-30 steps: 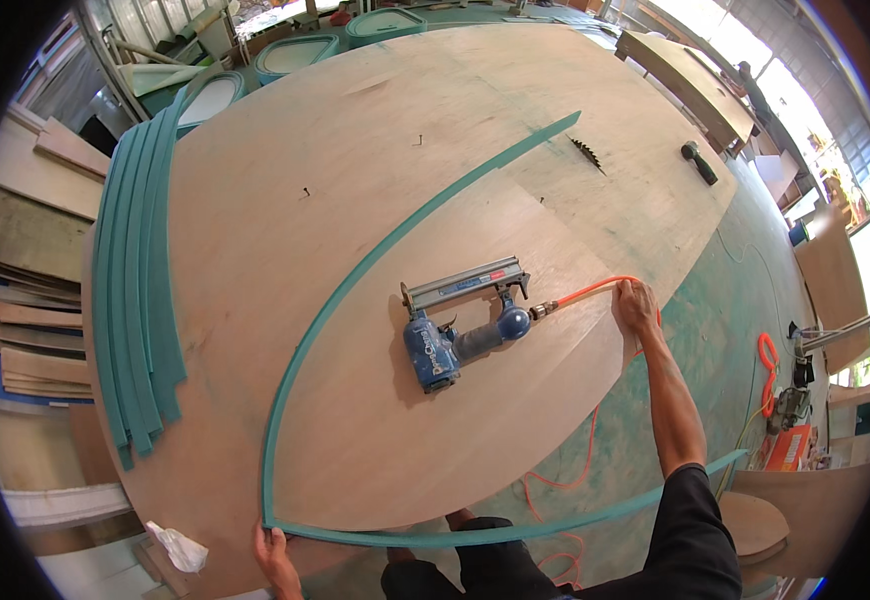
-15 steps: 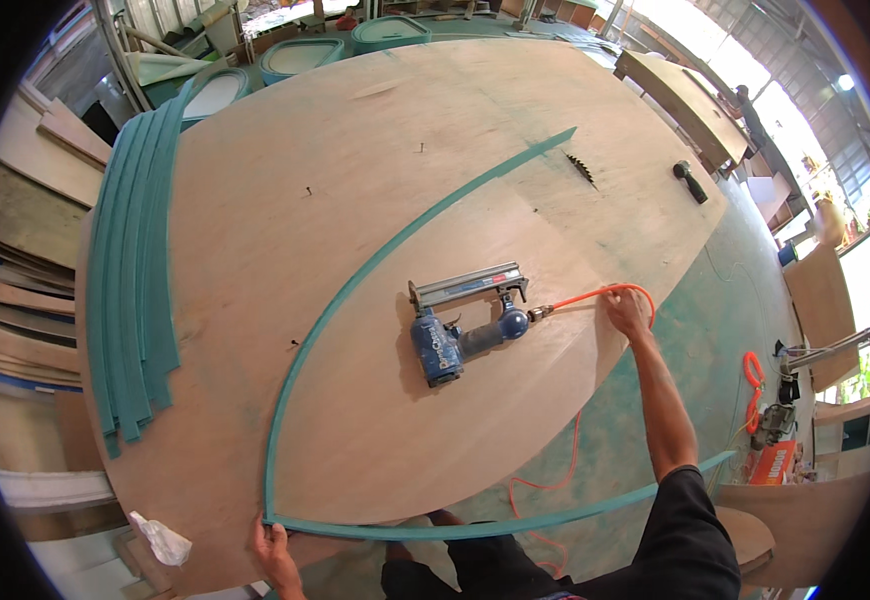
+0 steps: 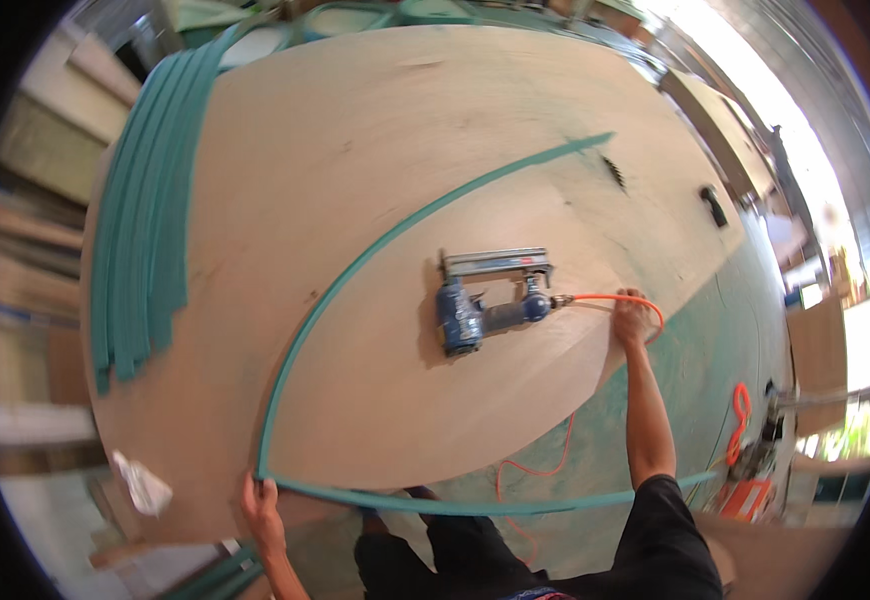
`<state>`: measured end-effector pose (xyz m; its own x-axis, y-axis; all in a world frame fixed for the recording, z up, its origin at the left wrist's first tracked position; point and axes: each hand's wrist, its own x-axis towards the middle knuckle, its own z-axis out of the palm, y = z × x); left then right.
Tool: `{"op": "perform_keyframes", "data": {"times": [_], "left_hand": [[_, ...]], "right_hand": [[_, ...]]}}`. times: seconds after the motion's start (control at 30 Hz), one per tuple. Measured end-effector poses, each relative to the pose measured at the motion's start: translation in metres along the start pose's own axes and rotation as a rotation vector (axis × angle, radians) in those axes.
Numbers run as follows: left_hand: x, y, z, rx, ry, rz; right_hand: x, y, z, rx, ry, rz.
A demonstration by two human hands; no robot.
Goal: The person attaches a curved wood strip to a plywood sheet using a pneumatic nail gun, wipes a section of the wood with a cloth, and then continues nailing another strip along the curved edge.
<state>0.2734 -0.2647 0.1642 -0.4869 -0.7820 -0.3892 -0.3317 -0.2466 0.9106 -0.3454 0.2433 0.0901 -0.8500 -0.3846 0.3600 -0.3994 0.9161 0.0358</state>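
Observation:
My left hand [image 3: 264, 510] is closed on the corner where two narrow green strips meet, at the near left edge of the large wooden board. One green strip [image 3: 353, 268] curves away across the board. The other green strip [image 3: 475, 507] runs to the right in front of my body. At the board's right edge, my right hand [image 3: 632, 318] is closed around an orange air hose [image 3: 605, 297], which loops past it. That hose joins a blue and silver air nailer [image 3: 495, 305] lying on its side on the board, between the curved strip and my right hand.
Several green strips [image 3: 145, 230] lie along the left of the wooden board [image 3: 285, 170]. A dark toothed piece [image 3: 613, 172] and a black-handled tool [image 3: 713, 206] lie at the far right. Crumpled white material [image 3: 142, 485] sits near left. More orange hose [image 3: 738, 420] lies on the green floor.
The view has shifted, so the board and nailer appear higher and the nailer farther right. Both hands keep their holds on the strip corner and the hose.

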Motion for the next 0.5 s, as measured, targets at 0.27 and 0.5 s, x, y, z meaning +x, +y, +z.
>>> {"op": "perform_keyframes", "data": {"times": [0.27, 0.5], "left_hand": [[0.013, 0.000, -0.016, -0.022, 0.051, 0.089], [0.006, -0.002, -0.011, -0.172, 0.056, 0.008]], "right_hand": [[-0.075, -0.109, -0.102, 0.109, -0.460, 0.048], [-0.211, -0.340, -0.269, 0.330, -0.905, -0.504]]}}
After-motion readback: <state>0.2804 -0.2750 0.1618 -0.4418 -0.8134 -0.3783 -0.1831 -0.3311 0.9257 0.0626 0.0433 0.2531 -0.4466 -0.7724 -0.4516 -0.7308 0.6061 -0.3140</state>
